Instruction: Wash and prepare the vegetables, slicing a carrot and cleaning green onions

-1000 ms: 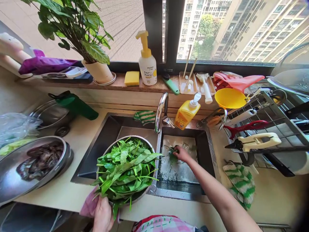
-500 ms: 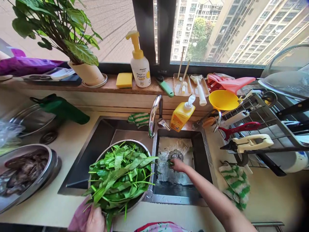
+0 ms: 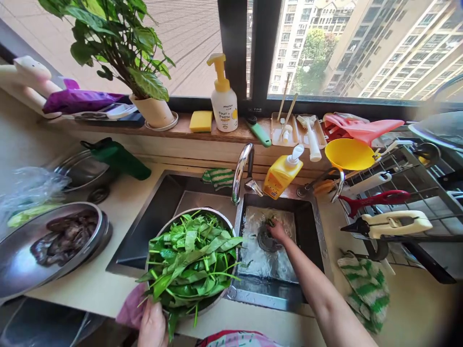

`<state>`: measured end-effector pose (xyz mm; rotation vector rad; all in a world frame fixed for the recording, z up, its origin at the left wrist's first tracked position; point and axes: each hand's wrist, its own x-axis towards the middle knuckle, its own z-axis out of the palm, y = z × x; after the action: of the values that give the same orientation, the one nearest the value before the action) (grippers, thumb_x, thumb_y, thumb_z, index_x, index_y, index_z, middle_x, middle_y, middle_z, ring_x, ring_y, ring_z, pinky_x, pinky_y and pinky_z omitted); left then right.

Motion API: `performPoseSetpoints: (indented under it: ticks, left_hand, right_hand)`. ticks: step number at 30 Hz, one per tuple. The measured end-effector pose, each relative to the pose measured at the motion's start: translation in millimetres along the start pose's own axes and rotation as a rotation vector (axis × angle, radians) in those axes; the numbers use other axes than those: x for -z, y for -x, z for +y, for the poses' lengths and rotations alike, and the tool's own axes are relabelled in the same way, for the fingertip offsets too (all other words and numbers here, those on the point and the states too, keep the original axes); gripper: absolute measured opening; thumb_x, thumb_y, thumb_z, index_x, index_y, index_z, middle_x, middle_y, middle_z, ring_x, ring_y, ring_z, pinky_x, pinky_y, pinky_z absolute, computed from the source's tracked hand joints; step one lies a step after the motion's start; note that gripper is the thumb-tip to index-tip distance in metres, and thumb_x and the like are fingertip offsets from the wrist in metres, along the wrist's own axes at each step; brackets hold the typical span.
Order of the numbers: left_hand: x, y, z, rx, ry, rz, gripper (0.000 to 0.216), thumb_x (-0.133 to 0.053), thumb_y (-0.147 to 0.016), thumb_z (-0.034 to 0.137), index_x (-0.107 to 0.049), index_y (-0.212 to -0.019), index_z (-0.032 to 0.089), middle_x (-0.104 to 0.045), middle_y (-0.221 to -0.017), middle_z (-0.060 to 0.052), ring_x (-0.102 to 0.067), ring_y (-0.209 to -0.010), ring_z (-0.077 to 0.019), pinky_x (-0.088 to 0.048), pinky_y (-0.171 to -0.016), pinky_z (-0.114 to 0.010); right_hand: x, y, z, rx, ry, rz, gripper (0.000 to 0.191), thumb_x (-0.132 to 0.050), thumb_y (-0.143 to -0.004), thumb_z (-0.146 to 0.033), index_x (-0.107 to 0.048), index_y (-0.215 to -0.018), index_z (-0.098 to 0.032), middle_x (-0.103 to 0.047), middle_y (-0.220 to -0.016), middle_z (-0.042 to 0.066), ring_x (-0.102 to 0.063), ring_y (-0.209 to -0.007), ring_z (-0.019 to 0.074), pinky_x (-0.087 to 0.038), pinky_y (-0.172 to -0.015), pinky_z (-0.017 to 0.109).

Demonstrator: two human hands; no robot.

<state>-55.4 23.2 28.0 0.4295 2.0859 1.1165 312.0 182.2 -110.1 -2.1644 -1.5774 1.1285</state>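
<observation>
My left hand (image 3: 153, 325) grips the near rim of a steel bowl (image 3: 227, 222) heaped with green leafy vegetables (image 3: 190, 260), resting over the left sink basin. A pink cloth (image 3: 128, 308) lies under that hand. My right hand (image 3: 278, 230) reaches down into the wet right sink basin (image 3: 269, 262), fingers closed on a few green leaf scraps (image 3: 269, 221) beside the round drain (image 3: 266, 241).
A chrome faucet (image 3: 241, 168) stands between the basins. Yellow soap bottle (image 3: 284, 172), pump bottle (image 3: 224, 99), potted plant (image 3: 142, 72) and sponge (image 3: 201, 121) line the sill. A steel bowl of dark food (image 3: 50, 243) sits left; dish rack with knives (image 3: 392, 212) and striped cloth (image 3: 363, 284) right.
My right hand moved from the sink's near left side back up to the far side of the drain, picking at leaf scraps. The left hand stays on the bowl.
</observation>
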Motion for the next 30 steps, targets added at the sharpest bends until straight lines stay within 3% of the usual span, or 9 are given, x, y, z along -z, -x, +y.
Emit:
performPoseSetpoints:
  ticks: [4, 9, 11, 14, 17, 22, 26, 28, 30]
  left_hand:
    - [-1, 5, 0, 0.022, 0.077, -0.074, 0.047, -0.047, -0.078, 0.040, -0.050, -0.120, 0.020, -0.054, -0.129, -0.007, -0.037, -0.130, -0.0250, -0.022, -0.111, -0.041]
    - [-7, 11, -1, 0.001, 0.158, -0.147, 0.041, -0.042, -0.080, 0.030, -0.050, -0.119, 0.018, -0.054, -0.129, -0.009, -0.040, -0.128, -0.0234, -0.025, -0.111, -0.040]
    - [-9, 12, -3, -0.011, 0.157, -0.144, 0.039, -0.041, -0.081, 0.028, -0.051, -0.117, 0.017, -0.053, -0.130, -0.009, -0.038, -0.129, -0.0224, -0.021, -0.112, -0.038]
    - [-12, 12, -8, -0.014, 0.149, -0.164, 0.035, -0.040, -0.082, 0.028, -0.053, -0.113, 0.016, -0.055, -0.127, -0.010, -0.039, -0.128, -0.0217, -0.020, -0.112, -0.038]
    - [-16, 14, -13, -0.055, 0.151, -0.218, 0.033, -0.042, -0.083, 0.030, -0.055, -0.110, 0.017, -0.057, -0.124, -0.010, -0.041, -0.127, -0.0209, -0.020, -0.111, -0.038]
    - [-24, 23, -12, -0.079, 0.205, -0.302, 0.033, -0.044, -0.083, 0.032, -0.053, -0.113, 0.020, -0.057, -0.125, -0.008, -0.042, -0.126, -0.0199, -0.025, -0.110, -0.037]
    - [-23, 30, -12, -0.076, 0.240, -0.341, 0.034, -0.046, -0.083, 0.035, -0.053, -0.113, 0.020, -0.054, -0.128, -0.008, -0.040, -0.127, -0.0196, -0.027, -0.109, -0.036]
    - [-22, 30, -14, -0.084, 0.261, -0.352, 0.035, -0.047, -0.082, 0.036, -0.053, -0.114, 0.020, -0.053, -0.130, -0.007, -0.040, -0.128, -0.0195, -0.027, -0.109, -0.036]
    - [-21, 30, -17, -0.086, 0.276, -0.364, 0.037, -0.048, -0.082, 0.036, -0.052, -0.115, 0.020, -0.053, -0.130, -0.008, -0.041, -0.127, -0.0191, -0.028, -0.108, -0.036]
  right_hand:
    - [17, 25, -2, 0.086, -0.015, 0.056, 0.025, -0.048, -0.081, -0.030, -0.062, -0.095, -0.015, -0.068, -0.093, 0.008, -0.062, -0.086, 0.0209, -0.046, -0.074, 0.028]
    - [46, 64, 15, 0.111, 0.105, 0.019, 0.011, -0.054, -0.072, -0.026, -0.058, -0.063, -0.020, -0.064, -0.061, 0.005, -0.061, -0.063, 0.0219, -0.041, -0.057, 0.027]
    - [61, 78, 7, 0.143, 0.146, 0.050, 0.012, -0.053, -0.072, -0.027, -0.056, -0.063, -0.021, -0.063, -0.060, 0.005, -0.059, -0.060, 0.0218, -0.039, -0.055, 0.027]
    - [90, 106, -40, 0.317, 0.136, 0.106, 0.017, -0.049, -0.078, -0.035, -0.059, -0.077, -0.021, -0.065, -0.071, 0.005, -0.060, -0.065, 0.0207, -0.042, -0.058, 0.027]
    - [108, 142, -113, 0.585, 0.115, 0.069, 0.021, -0.048, -0.082, -0.039, -0.059, -0.092, -0.022, -0.065, -0.085, 0.006, -0.060, -0.076, 0.0201, -0.045, -0.068, 0.028]
    - [84, 184, -212, 0.779, 0.277, -0.071, 0.023, -0.057, -0.080, -0.030, -0.060, -0.103, -0.026, -0.063, -0.097, 0.007, -0.058, -0.091, 0.0221, -0.046, -0.077, 0.032]
    - [61, 190, -237, 0.803, 0.433, -0.168, 0.061, -0.079, -0.058, -0.029, -0.058, -0.115, -0.030, -0.054, -0.121, 0.012, -0.041, -0.119, 0.0377, -0.039, -0.091, 0.053]
    - [59, 192, -240, 0.811, 0.419, -0.220, 0.064, -0.078, -0.059, -0.031, -0.056, -0.119, -0.033, -0.048, -0.129, 0.012, -0.035, -0.125, 0.0395, -0.035, -0.094, 0.058]
    - [59, 195, -241, 0.823, 0.381, -0.264, 0.055, -0.072, -0.068, -0.033, -0.055, -0.121, -0.032, -0.046, -0.132, 0.012, -0.034, -0.127, 0.0361, -0.032, -0.098, 0.057]
